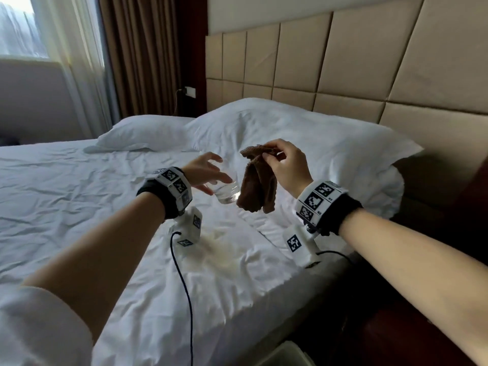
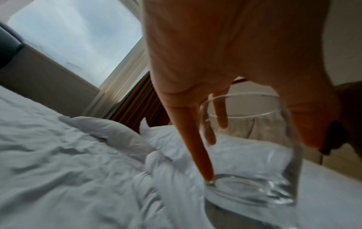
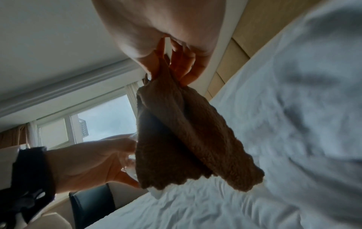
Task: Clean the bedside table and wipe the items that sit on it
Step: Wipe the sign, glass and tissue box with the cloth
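Over the white bed, my left hand (image 1: 215,174) grips a clear empty drinking glass (image 1: 227,193), fingers on one side and thumb on the other. The left wrist view shows the glass (image 2: 250,155) close up, with a finger running down its wall to the thick base. Just right of it, my right hand (image 1: 269,154) pinches the top of a brown fleecy cloth (image 1: 257,183), which hangs in loose folds. In the right wrist view the cloth (image 3: 176,139) dangles from the fingertips (image 3: 188,66) and covers most of the glass.
The bed (image 1: 105,207) with rumpled sheet and two pillows (image 1: 303,133) fills the middle. A padded beige headboard (image 1: 369,75) stands behind. Dark wood furniture (image 1: 470,196) shows at the right edge, a pale bin corner (image 1: 285,352) below, and window and curtains (image 1: 126,48) at left.
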